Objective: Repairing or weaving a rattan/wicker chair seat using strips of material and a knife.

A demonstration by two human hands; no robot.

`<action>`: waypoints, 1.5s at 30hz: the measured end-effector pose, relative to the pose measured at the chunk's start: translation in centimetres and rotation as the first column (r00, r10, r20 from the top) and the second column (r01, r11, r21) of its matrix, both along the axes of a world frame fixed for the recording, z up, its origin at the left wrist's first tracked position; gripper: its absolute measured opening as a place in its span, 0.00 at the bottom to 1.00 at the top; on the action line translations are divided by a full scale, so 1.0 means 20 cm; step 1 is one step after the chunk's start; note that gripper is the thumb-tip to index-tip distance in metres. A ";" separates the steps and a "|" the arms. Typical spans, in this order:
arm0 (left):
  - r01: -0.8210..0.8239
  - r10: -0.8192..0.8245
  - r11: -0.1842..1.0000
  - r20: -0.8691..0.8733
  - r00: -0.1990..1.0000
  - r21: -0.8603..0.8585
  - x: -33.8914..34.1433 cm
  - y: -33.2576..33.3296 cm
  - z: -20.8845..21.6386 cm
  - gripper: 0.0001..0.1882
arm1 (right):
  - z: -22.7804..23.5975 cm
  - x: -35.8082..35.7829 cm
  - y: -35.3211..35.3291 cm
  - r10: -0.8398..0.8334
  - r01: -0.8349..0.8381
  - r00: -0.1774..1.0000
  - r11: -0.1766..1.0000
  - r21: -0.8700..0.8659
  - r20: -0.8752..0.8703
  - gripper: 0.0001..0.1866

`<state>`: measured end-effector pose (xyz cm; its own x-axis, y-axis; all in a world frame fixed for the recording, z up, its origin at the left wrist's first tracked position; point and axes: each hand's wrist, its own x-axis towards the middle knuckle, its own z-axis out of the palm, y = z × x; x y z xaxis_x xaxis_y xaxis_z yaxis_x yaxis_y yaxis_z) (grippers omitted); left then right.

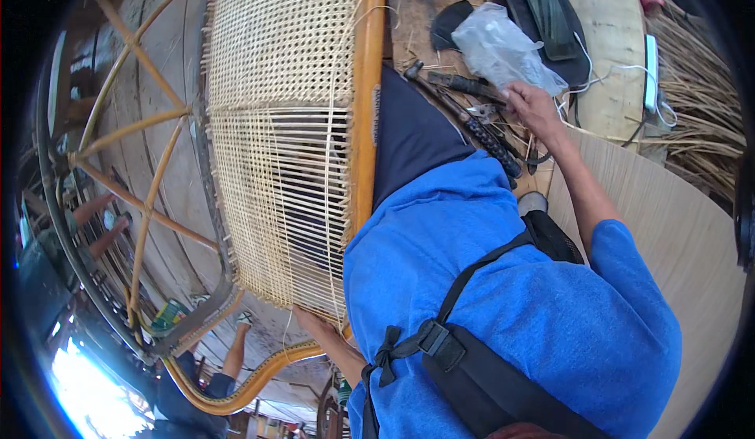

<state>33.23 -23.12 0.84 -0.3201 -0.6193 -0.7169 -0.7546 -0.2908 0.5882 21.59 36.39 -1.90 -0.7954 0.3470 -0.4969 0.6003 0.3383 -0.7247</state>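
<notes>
A cane panel (287, 42) is stretched over a wooden furniture frame with an orange-brown rail (366, 116). Its far part is a close open mesh; nearer me, mostly crosswise cane strands (307, 179) run with gaps between them. My left hand (314, 326) is at the panel's near edge, its fingers partly hidden by the weave. A long loose strand (331, 132) runs lengthwise over the panel. At right, my right hand (533, 110) has its fingers closed at the end of a dark-handled tool (464, 84), beside a crumpled clear plastic bag (503, 46).
A long black tool (487, 142) lies beside my lap. Beyond the plastic bag is a dark pouch (550, 14); a white device with a cable (651, 69) and bundled canes (700, 85) lie at right. A curved rattan frame (145, 203) stands left. Other people's legs (233, 352) show lower left.
</notes>
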 end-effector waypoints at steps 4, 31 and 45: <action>0.043 -0.043 0.998 -0.009 0.999 0.047 -0.08 0.10 0.03 0.30 | -0.02 0.26 -0.11 0.225 -0.234 0.972 0.946 0.227 0.064 0.11; -0.096 0.085 0.941 -0.047 0.995 -0.325 0.08 0.00 -0.05 0.29 | -0.03 0.37 -0.09 0.391 -0.423 0.899 0.892 0.163 0.196 0.11; 0.133 -0.087 0.642 0.100 0.991 -0.756 -0.02 0.10 -0.02 0.20 | 0.51 -0.42 -0.53 -0.438 0.215 0.896 0.292 -0.932 0.070 0.08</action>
